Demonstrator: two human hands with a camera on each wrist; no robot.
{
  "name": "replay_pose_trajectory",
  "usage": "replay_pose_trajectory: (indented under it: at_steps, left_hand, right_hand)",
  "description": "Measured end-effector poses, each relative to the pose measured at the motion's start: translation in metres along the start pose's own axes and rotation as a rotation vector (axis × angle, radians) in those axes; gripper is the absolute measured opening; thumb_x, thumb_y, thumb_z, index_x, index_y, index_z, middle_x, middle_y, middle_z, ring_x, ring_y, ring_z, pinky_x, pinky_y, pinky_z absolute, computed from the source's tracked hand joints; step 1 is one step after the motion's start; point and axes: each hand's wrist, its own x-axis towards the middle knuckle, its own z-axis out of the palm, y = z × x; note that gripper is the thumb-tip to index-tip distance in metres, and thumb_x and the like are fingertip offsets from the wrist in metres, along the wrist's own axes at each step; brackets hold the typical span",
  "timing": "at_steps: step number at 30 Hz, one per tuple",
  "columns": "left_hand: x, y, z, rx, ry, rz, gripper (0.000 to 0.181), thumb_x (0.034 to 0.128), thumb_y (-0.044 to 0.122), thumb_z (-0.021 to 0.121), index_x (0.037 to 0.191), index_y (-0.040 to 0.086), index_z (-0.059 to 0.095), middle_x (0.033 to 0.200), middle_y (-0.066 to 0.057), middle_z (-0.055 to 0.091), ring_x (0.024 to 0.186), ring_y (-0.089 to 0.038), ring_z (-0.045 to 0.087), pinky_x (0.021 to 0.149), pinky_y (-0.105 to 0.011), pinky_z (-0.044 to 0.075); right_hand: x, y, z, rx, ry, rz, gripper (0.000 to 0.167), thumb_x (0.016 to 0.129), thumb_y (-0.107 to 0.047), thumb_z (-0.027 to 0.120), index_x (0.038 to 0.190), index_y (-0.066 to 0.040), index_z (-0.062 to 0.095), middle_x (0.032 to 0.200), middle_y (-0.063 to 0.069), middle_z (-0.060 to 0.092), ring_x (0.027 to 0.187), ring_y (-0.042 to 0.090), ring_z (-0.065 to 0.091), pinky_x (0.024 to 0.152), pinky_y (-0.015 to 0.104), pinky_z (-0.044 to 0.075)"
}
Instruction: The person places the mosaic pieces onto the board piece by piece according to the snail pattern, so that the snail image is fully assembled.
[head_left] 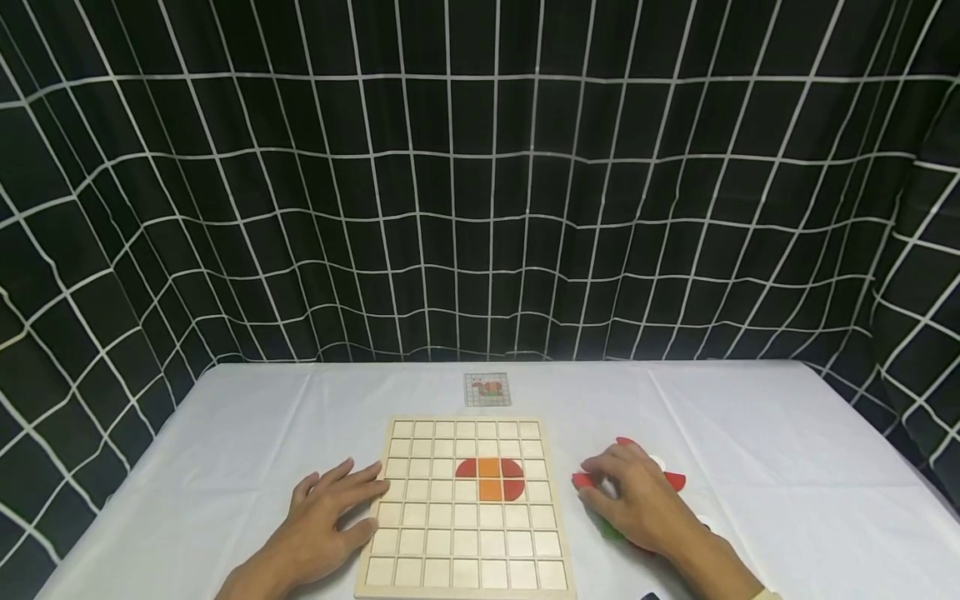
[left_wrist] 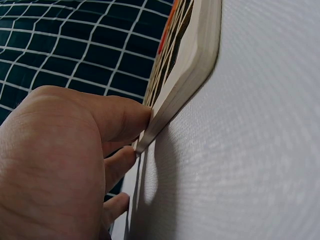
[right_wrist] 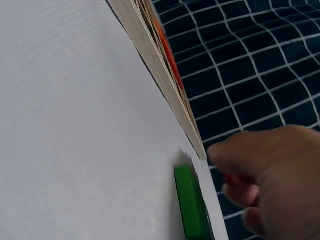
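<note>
A wooden grid board (head_left: pixel 442 542) (left_wrist: pixel 197 60) (right_wrist: pixel 162 75) lies flat, with red curved pieces (head_left: pixel 513 490) and orange squares (head_left: pixel 489 489) in its cells. My left hand (head_left: pixel 322 521) (left_wrist: pixel 55 155) rests at the board's left edge, thumb and fingertips touching the rim, fingers spread. To the right of the board, my right hand (head_left: pixel 645 504) (right_wrist: pixel 285 175) pinches a red piece (head_left: pixel 582 481) (right_wrist: pixel 232 178) between thumb and finger. Under and around that hand lie loose red pieces (head_left: pixel 675 481), a white one (head_left: pixel 658 462) and a green one (head_left: pixel 611 531) (right_wrist: pixel 190 200), partly hidden.
Behind the board lies a small gridded picture card (head_left: pixel 487 390). A white cloth (head_left: pixel 225 442) covers the table, and a dark curtain (head_left: pixel 517 183) with white grid lines stands around the back and sides. A small black object (head_left: pixel 650 596) shows at the front edge of the head view.
</note>
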Motion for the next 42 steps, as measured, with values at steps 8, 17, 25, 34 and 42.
replay_pose_trajectory:
  at_steps: [8, 17, 25, 34, 42]
  left_hand:
    - [0.000, -0.001, 0.002, 0.004, 0.000, -0.015, 0.039, 0.0863, 0.018, 0.066, 0.125, 0.018, 0.065, 0.143, 0.002, 0.049, 0.139, -0.030, 0.029, 0.109, -0.057, 0.005]
    - [-0.001, -0.001, 0.000, 0.002, 0.010, -0.006, 0.039, 0.0861, 0.017, 0.066, 0.125, 0.018, 0.066, 0.142, 0.002, 0.049, 0.139, -0.030, 0.029, 0.109, -0.056, 0.006]
    - [0.000, -0.002, 0.001, 0.008, 0.011, -0.012, 0.039, 0.0864, 0.018, 0.066, 0.126, 0.018, 0.066, 0.142, 0.002, 0.049, 0.139, -0.029, 0.029, 0.109, -0.056, 0.006]
    - [0.001, -0.002, -0.002, 0.001, 0.013, 0.005, 0.039, 0.0865, 0.018, 0.066, 0.125, 0.017, 0.066, 0.142, 0.002, 0.050, 0.139, -0.031, 0.029, 0.109, -0.057, 0.005]
    - [0.001, -0.002, -0.001, -0.011, 0.004, 0.011, 0.039, 0.0874, 0.020, 0.066, 0.126, 0.018, 0.065, 0.143, 0.002, 0.049, 0.139, -0.032, 0.028, 0.108, -0.058, 0.005]
  right_hand:
    - [0.008, -0.012, -0.004, 0.033, 0.102, -0.108, 0.025, 0.071, -0.009, 0.080, 0.095, -0.009, 0.074, 0.085, -0.016, 0.056, 0.085, 0.007, 0.046, 0.078, 0.036, 0.038]
    - [0.021, -0.043, -0.001, 0.087, 0.172, -0.164, 0.020, 0.074, -0.007, 0.078, 0.092, -0.012, 0.076, 0.086, -0.015, 0.058, 0.084, 0.007, 0.047, 0.073, 0.030, 0.040]
    - [0.035, -0.070, 0.016, 0.140, 0.149, -0.164, 0.012, 0.078, -0.012, 0.078, 0.089, -0.013, 0.075, 0.086, -0.012, 0.059, 0.084, 0.007, 0.045, 0.074, 0.033, 0.039]
    - [0.045, -0.092, 0.038, 0.164, 0.121, -0.224, 0.012, 0.077, -0.013, 0.077, 0.088, -0.010, 0.075, 0.084, -0.007, 0.058, 0.082, 0.009, 0.044, 0.075, 0.037, 0.037]
    - [0.046, -0.099, 0.060, 0.160, 0.076, -0.209, 0.011, 0.078, -0.017, 0.077, 0.089, -0.012, 0.076, 0.081, -0.009, 0.056, 0.078, 0.009, 0.043, 0.076, 0.036, 0.038]
